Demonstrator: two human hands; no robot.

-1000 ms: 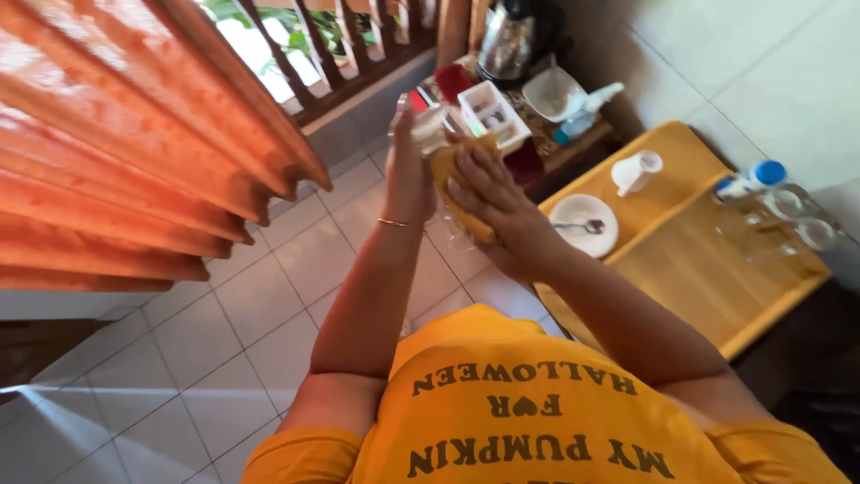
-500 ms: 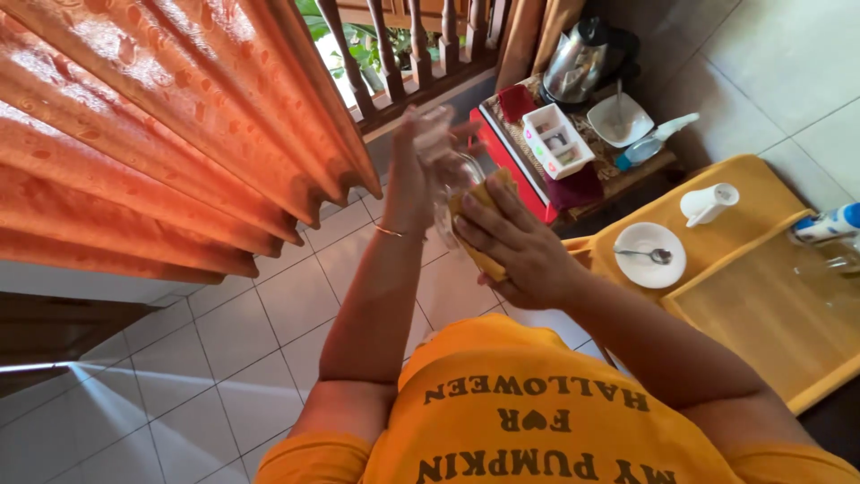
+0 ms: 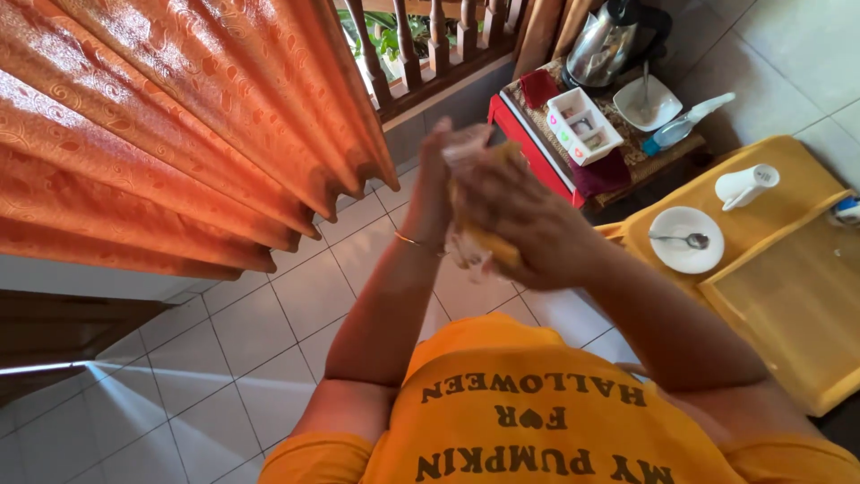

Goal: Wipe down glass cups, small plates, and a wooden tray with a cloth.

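Both arms are lifting bent at the elbows in front of the chest. The left hand is standing upright, fingers extended; the right hand is curling closed against it.

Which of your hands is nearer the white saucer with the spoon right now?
Right. The right hand, pressing a yellow cloth against a clear glass, sits on the side toward the saucer. The left hand holds the glass on its far side, farther away.
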